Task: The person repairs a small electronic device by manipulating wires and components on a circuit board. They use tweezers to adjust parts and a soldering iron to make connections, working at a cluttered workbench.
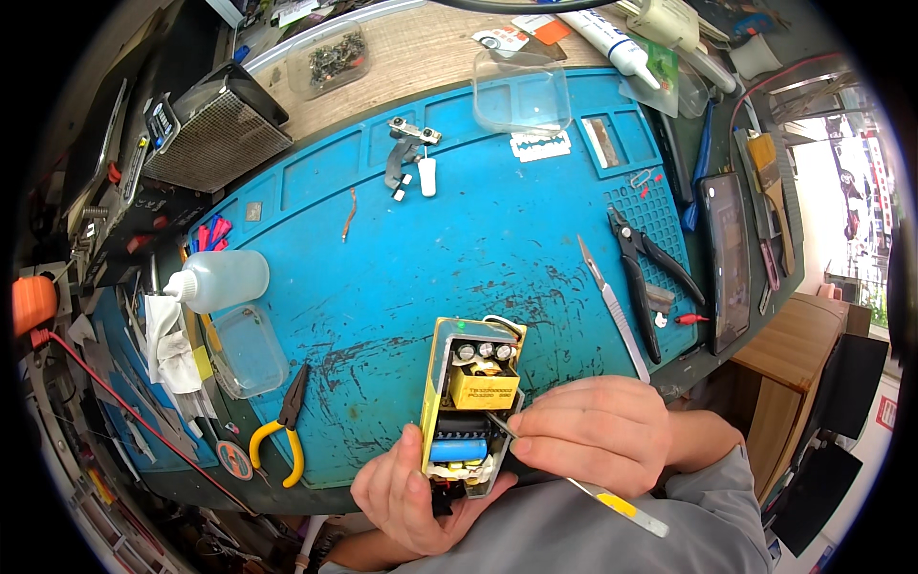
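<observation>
My left hand (411, 502) is closed around the lower end of an opened power adapter (485, 386), steadying it upright near the mat's front edge. Its pale yellowish casing lies open on a yellow-wrapped transformer, a blue cylindrical capacitor and several small round capacitors. In my right hand (598, 430), thumb and fingers pinch slim metal tweezers (631, 514) with a yellow patch near the broad end. Their tip reaches inside the adapter, just below the transformer; what exactly it touches is too small to tell.
On the blue work mat (411, 268), yellow-handled pliers (287, 430) lie left of the adapter. A scalpel (615, 311) and black cutters (643, 277) lie to the right. A white bottle (220, 279) and clear tray (247, 352) stand left; a razor blade (540, 145) lies farther back.
</observation>
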The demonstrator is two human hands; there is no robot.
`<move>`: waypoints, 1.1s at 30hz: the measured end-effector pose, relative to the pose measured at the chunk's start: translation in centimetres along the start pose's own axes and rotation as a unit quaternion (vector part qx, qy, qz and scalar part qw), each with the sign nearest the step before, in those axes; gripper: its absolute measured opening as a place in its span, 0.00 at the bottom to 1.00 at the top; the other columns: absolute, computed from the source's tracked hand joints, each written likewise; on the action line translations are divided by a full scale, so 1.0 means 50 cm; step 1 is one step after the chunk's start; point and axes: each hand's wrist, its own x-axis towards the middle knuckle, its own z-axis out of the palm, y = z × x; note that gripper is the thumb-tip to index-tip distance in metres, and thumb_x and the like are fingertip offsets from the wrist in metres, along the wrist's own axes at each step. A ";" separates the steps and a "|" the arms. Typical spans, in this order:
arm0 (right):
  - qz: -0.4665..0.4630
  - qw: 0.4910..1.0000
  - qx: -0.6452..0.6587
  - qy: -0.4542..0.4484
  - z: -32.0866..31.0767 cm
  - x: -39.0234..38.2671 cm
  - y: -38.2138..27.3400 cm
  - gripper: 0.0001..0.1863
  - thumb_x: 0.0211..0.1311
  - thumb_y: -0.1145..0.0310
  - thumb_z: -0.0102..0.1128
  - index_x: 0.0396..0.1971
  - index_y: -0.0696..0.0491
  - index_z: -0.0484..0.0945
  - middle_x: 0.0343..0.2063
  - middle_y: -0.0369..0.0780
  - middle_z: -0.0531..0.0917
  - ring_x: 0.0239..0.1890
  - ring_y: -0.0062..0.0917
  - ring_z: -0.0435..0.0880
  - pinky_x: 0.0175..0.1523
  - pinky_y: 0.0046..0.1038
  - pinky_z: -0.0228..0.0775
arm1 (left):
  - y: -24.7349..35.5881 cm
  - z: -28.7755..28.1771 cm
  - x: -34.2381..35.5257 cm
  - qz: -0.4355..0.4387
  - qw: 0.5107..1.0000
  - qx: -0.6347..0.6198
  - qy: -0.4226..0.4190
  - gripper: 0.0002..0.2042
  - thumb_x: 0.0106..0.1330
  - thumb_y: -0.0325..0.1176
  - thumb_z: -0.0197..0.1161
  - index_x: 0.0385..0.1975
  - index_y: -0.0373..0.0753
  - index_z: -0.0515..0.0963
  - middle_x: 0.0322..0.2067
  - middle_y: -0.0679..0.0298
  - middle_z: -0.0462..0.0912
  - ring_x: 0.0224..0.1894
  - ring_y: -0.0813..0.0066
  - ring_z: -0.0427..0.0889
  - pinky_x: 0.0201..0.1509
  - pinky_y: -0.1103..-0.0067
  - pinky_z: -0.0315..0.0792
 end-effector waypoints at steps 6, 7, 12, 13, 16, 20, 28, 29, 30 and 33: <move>-0.011 1.000 -0.012 -0.002 0.001 -0.001 0.000 0.12 0.51 0.71 0.68 0.35 0.62 0.84 0.34 0.47 0.86 0.31 0.30 0.87 0.35 0.25 0.83 | 0.000 -0.006 -0.003 0.009 0.999 -0.010 -0.029 0.54 0.52 0.57 0.79 0.69 0.28 0.56 0.55 0.37 0.78 0.43 0.58 0.77 0.45 0.68 0.67; -0.014 1.000 -0.014 -0.003 0.001 -0.001 0.000 0.12 0.51 0.71 0.68 0.35 0.62 0.84 0.34 0.47 0.86 0.31 0.30 0.87 0.35 0.25 0.83 | 0.000 -0.006 -0.003 0.011 1.000 -0.010 -0.028 0.54 0.52 0.57 0.79 0.69 0.28 0.56 0.55 0.37 0.78 0.43 0.58 0.77 0.45 0.68 0.67; -0.012 1.000 -0.009 -0.011 -0.001 0.001 0.003 0.12 0.52 0.70 0.68 0.35 0.62 0.84 0.34 0.47 0.86 0.31 0.30 0.87 0.35 0.25 0.83 | -0.006 -0.003 -0.004 0.034 0.999 -0.006 -0.013 0.54 0.51 0.57 0.79 0.68 0.26 0.56 0.55 0.36 0.77 0.43 0.58 0.78 0.45 0.68 0.67; -0.011 1.000 -0.007 -0.011 -0.002 0.001 0.003 0.12 0.52 0.70 0.68 0.35 0.62 0.84 0.34 0.47 0.86 0.31 0.30 0.87 0.35 0.25 0.83 | -0.006 -0.002 -0.004 0.037 0.999 -0.006 -0.010 0.55 0.51 0.57 0.80 0.68 0.26 0.56 0.55 0.36 0.77 0.43 0.58 0.78 0.44 0.68 0.66; -0.006 1.000 0.000 -0.013 -0.002 0.002 0.004 0.13 0.52 0.69 0.69 0.35 0.61 0.84 0.34 0.47 0.86 0.31 0.30 0.87 0.35 0.25 0.83 | -0.007 0.000 -0.005 0.042 0.999 -0.005 -0.006 0.56 0.50 0.58 0.80 0.68 0.25 0.56 0.55 0.36 0.77 0.43 0.58 0.78 0.44 0.68 0.66; -0.001 1.000 0.003 -0.014 -0.002 0.003 0.005 0.13 0.52 0.67 0.70 0.35 0.60 0.84 0.35 0.46 0.86 0.31 0.29 0.87 0.35 0.25 0.82 | -0.007 -0.001 -0.003 0.045 0.999 -0.005 -0.008 0.57 0.49 0.59 0.80 0.68 0.25 0.56 0.55 0.36 0.77 0.43 0.58 0.78 0.44 0.68 0.66; 0.001 1.000 0.003 -0.011 -0.001 0.003 0.007 0.13 0.52 0.66 0.71 0.34 0.59 0.85 0.35 0.45 0.87 0.31 0.28 0.87 0.35 0.24 0.82 | -0.005 0.010 -0.001 0.032 0.999 0.017 0.035 0.48 0.57 0.59 0.74 0.67 0.29 0.60 0.48 0.44 0.83 0.42 0.61 0.84 0.41 0.73 0.67; 0.001 1.000 0.002 -0.011 0.000 0.003 0.007 0.13 0.52 0.66 0.71 0.34 0.59 0.85 0.35 0.44 0.87 0.31 0.28 0.87 0.35 0.24 0.82 | -0.005 0.012 -0.001 0.032 0.999 0.018 0.038 0.48 0.57 0.59 0.74 0.67 0.29 0.60 0.48 0.44 0.83 0.42 0.61 0.84 0.40 0.73 0.67; 0.001 1.000 0.000 -0.010 0.000 0.003 0.007 0.13 0.52 0.66 0.71 0.34 0.59 0.85 0.35 0.44 0.87 0.31 0.28 0.87 0.35 0.24 0.82 | -0.005 0.012 -0.001 0.033 0.998 0.019 0.041 0.48 0.57 0.59 0.74 0.67 0.29 0.60 0.47 0.45 0.84 0.42 0.61 0.84 0.40 0.73 0.67; 0.003 1.000 0.003 -0.018 -0.002 0.005 0.007 0.14 0.52 0.66 0.70 0.35 0.59 0.85 0.35 0.44 0.87 0.31 0.28 0.87 0.35 0.24 0.82 | -0.006 0.016 -0.004 0.034 0.998 0.022 0.050 0.48 0.57 0.59 0.74 0.67 0.29 0.61 0.46 0.45 0.84 0.41 0.62 0.84 0.40 0.73 0.67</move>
